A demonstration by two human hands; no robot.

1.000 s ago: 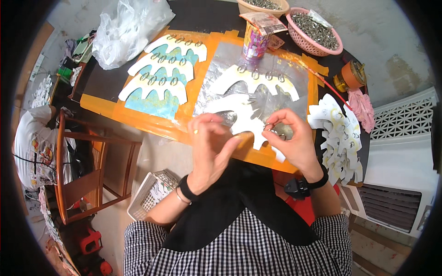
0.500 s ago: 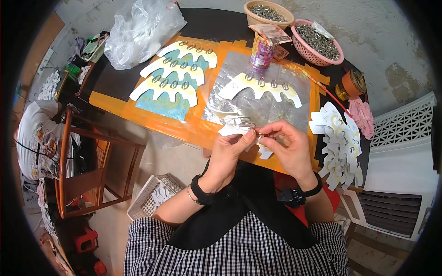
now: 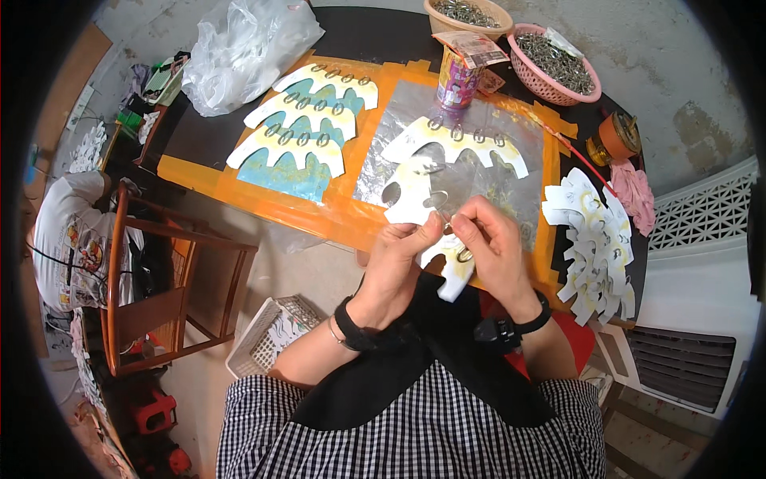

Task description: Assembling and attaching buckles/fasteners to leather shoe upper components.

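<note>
A white scalloped piece (image 3: 412,206) with yellowish patches is held over the table's near edge, one end hanging lower toward me. My left hand (image 3: 401,259) is closed on its middle, thumb on top. Beside that thumb, my right hand (image 3: 496,254) is pinched at the piece's edge; a bit of a small metal clip (image 3: 448,230) shows at the fingertips, mostly hidden. Another metal loop sits on the hanging end. Just beyond lies a similar scalloped piece (image 3: 455,144) with oval metal clips along it, on a grey sheet (image 3: 511,203).
Several clipped pieces (image 3: 291,148) lie on a blue sheet at left. A patterned cup (image 3: 458,80) stands behind, near a pink basket (image 3: 542,73) and a beige bowl (image 3: 499,17) of metal clips. White pieces (image 3: 594,247) pile up at right. A plastic bag (image 3: 247,56) and wooden chair (image 3: 152,327) are leftward.
The held piece has tipped from nearly edge-on to face up, so its scallops and hanging end show. Both hands stay close together at its middle.
</note>
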